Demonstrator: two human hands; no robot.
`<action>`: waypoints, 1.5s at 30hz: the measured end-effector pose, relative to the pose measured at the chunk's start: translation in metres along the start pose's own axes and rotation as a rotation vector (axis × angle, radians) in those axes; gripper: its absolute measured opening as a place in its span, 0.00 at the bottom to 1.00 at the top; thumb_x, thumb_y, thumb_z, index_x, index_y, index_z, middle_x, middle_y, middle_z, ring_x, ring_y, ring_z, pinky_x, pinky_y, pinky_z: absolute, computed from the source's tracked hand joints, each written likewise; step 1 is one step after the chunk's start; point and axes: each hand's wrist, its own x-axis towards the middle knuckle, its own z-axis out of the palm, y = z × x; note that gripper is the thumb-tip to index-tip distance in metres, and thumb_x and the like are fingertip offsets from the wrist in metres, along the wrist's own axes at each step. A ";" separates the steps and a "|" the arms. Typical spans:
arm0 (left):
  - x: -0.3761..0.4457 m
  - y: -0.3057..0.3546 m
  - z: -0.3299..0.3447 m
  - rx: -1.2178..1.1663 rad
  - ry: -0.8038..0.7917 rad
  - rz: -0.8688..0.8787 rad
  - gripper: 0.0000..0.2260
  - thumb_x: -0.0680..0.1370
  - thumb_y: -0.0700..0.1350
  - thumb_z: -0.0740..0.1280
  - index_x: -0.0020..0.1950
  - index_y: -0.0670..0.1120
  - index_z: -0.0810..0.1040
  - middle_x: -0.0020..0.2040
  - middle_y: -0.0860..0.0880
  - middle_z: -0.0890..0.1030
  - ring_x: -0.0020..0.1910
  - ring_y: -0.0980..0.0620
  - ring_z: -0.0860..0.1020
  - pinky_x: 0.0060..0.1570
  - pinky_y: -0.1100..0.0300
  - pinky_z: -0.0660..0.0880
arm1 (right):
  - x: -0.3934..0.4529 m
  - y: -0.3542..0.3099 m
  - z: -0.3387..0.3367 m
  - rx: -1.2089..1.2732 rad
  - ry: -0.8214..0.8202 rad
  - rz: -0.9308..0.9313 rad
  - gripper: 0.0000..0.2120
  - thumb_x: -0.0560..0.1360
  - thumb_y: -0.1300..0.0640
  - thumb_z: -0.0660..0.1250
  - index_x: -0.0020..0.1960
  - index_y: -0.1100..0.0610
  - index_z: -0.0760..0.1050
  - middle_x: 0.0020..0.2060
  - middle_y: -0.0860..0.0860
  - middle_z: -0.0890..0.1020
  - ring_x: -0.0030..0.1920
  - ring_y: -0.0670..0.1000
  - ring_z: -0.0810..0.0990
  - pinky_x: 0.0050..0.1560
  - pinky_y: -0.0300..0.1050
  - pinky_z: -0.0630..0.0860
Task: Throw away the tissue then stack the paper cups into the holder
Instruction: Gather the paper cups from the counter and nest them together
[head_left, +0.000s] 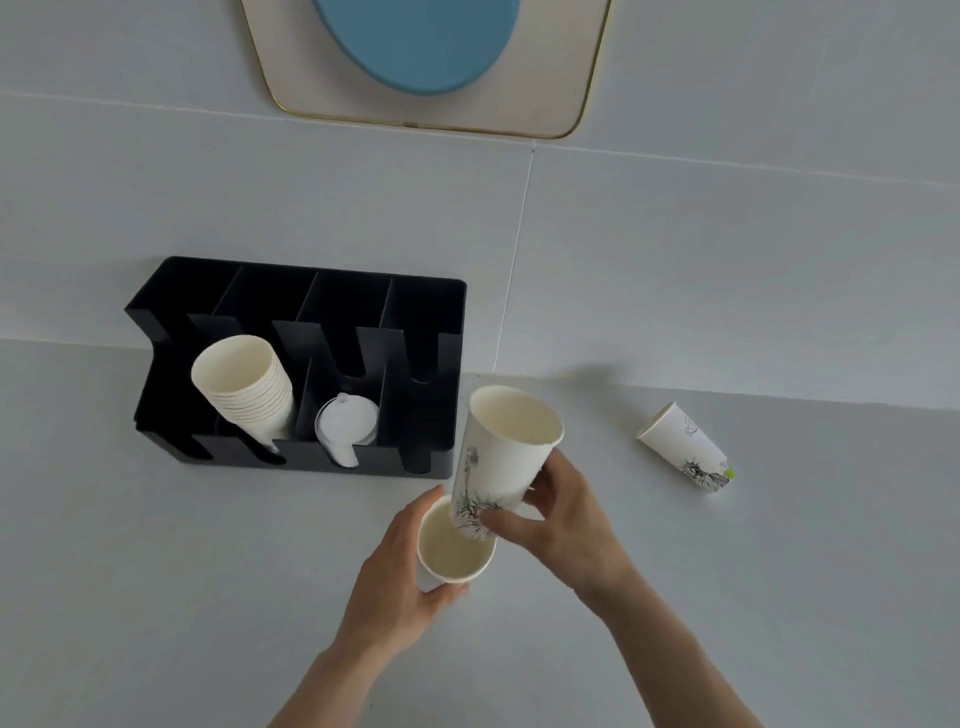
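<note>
Both bare forearms enter from the bottom edge and converge toward centre frame. The left hand (402, 564) is curled, thumb up and fingers wrapped beneath, gripping a cup (453, 550). The right hand (561, 519) sits just beside it, higher, thumb and fingers closed around the base of a tilted cup (501, 457).

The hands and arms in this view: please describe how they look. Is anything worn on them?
Both the left hand and the right hand are bare: no gloves, rings, watch or bracelet are visible. The forearms are uncovered too, with no sleeves showing up to the picture's lower edge.
</note>
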 end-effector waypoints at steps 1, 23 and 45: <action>0.000 -0.001 -0.002 -0.003 -0.013 0.002 0.44 0.65 0.56 0.80 0.74 0.65 0.59 0.68 0.65 0.71 0.63 0.60 0.74 0.59 0.60 0.76 | -0.007 0.004 0.010 -0.055 -0.013 -0.011 0.34 0.64 0.57 0.83 0.66 0.51 0.73 0.59 0.48 0.84 0.60 0.49 0.83 0.59 0.49 0.81; -0.007 -0.011 -0.018 -0.060 -0.038 0.100 0.46 0.65 0.55 0.81 0.75 0.69 0.57 0.69 0.70 0.67 0.64 0.68 0.70 0.61 0.58 0.75 | -0.006 0.045 -0.009 -0.416 0.139 -0.059 0.26 0.74 0.48 0.76 0.70 0.52 0.76 0.62 0.44 0.82 0.58 0.42 0.82 0.60 0.46 0.80; -0.001 0.014 0.016 0.015 0.097 -0.043 0.45 0.65 0.53 0.82 0.75 0.65 0.60 0.70 0.68 0.69 0.66 0.65 0.70 0.62 0.61 0.73 | 0.112 0.102 -0.187 -1.243 0.321 0.309 0.37 0.66 0.41 0.79 0.67 0.59 0.71 0.58 0.58 0.74 0.57 0.62 0.77 0.57 0.55 0.74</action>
